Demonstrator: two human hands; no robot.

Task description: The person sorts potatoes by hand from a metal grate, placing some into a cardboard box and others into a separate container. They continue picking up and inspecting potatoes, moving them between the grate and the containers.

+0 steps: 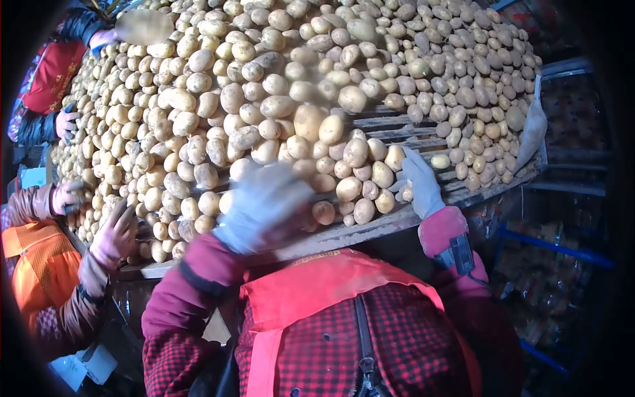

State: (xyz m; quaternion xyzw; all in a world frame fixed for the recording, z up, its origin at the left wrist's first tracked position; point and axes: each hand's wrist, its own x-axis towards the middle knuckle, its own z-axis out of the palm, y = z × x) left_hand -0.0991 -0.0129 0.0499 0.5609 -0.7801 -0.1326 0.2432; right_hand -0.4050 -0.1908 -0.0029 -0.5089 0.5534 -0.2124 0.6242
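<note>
Potatoes (261, 106) are heaped over a wide slatted wooden table (390, 126). My left hand (264, 208), in a pale grey-blue glove, is smeared by motion over the near edge of the heap, and its fingers do not show clearly. My right hand (422, 184), gloved in the same colour, rests at the right side of a cluster of potatoes (357, 172). Its fingers are stretched out and apart, with the fingertips against the cluster. A small potato (405, 193) lies by its thumb.
A wooden rim (344, 235) borders the near side of the table. At the left, a person in an orange vest (43, 264) has gloved hands (114, 238) on the potatoes; beyond, another person wears red (54, 78). A whitish sack (533, 129) hangs at the right edge.
</note>
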